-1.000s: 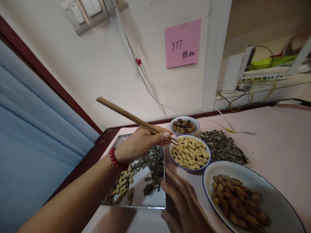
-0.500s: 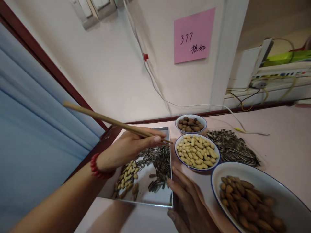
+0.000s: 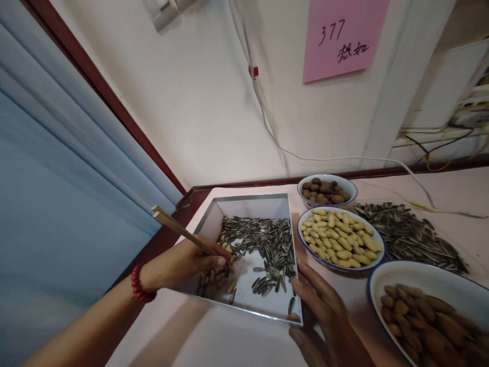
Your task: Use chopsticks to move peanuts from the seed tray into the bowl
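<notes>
My left hand (image 3: 187, 261), with a red bead bracelet on the wrist, is closed round a pair of wooden chopsticks (image 3: 179, 230). Their tips dip into the near left corner of a square metal tray (image 3: 248, 203), among a few peanuts (image 3: 214, 278). Sunflower seeds (image 3: 263, 239) cover the tray's far half. My right hand (image 3: 324, 311) lies open with fingers stretched out against the tray's near right edge. A bowl of peanuts (image 3: 340, 237) stands just right of the tray.
A small bowl of brown nuts (image 3: 326, 189) stands behind the peanut bowl. A loose pile of sunflower seeds (image 3: 408, 234) lies on the pink table. A large bowl of almonds (image 3: 428, 316) is at the near right. A white cable (image 3: 344, 159) runs along the wall.
My left hand moved the chopsticks from over the peanut bowl leftward and down into the tray's near left corner. The view shifted left. My right hand stayed at the tray edge.
</notes>
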`<action>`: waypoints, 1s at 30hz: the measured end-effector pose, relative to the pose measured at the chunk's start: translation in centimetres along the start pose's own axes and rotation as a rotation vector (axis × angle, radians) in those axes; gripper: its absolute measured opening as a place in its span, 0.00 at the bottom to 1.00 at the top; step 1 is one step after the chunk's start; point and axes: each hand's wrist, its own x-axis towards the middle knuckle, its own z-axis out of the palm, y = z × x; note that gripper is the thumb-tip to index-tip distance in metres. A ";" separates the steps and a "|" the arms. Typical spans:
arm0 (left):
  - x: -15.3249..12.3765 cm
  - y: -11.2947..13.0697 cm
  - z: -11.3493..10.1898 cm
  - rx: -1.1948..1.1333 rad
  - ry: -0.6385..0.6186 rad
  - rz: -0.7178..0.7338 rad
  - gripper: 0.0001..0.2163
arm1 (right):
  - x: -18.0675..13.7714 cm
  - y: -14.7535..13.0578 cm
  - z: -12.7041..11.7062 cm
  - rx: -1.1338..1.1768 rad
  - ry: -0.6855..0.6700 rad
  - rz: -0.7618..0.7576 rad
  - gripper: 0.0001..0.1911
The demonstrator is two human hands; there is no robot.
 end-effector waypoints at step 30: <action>-0.1 4.0 -2.3 -0.044 0.218 0.099 0.16 | 0.1 0.1 1.2 -0.015 0.022 -0.028 0.31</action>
